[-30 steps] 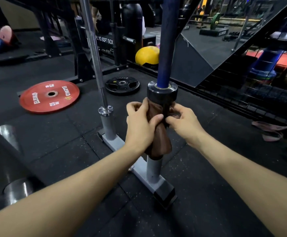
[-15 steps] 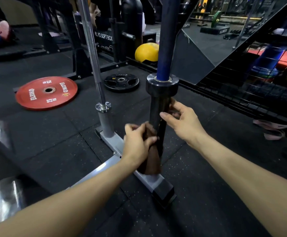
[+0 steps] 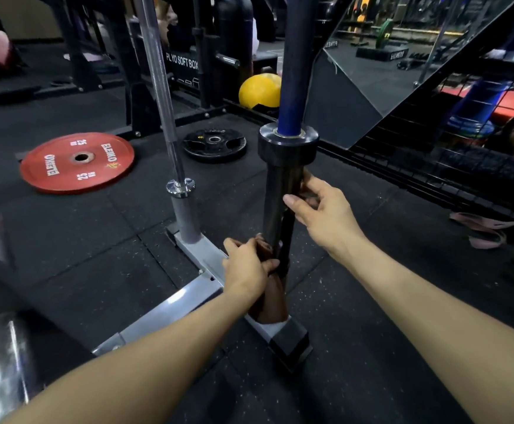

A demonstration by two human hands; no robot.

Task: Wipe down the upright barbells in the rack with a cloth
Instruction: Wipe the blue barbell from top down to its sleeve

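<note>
L hand (image 3: 248,267) grips brown cloth (image 3: 268,304) tight round bottom of black barbell sleeve (image 3: 281,203), just above rack base (image 3: 200,258). R hand (image 3: 326,218) higher up, fingers curled on same sleeve w/o cloth.

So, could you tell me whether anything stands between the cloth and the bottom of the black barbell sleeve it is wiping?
Nothing visible does. The left hand presses the brown cloth straight against the black barbell sleeve, low near the grey steel rack base. The right hand grips the sleeve higher up, above the cloth's path.
</note>
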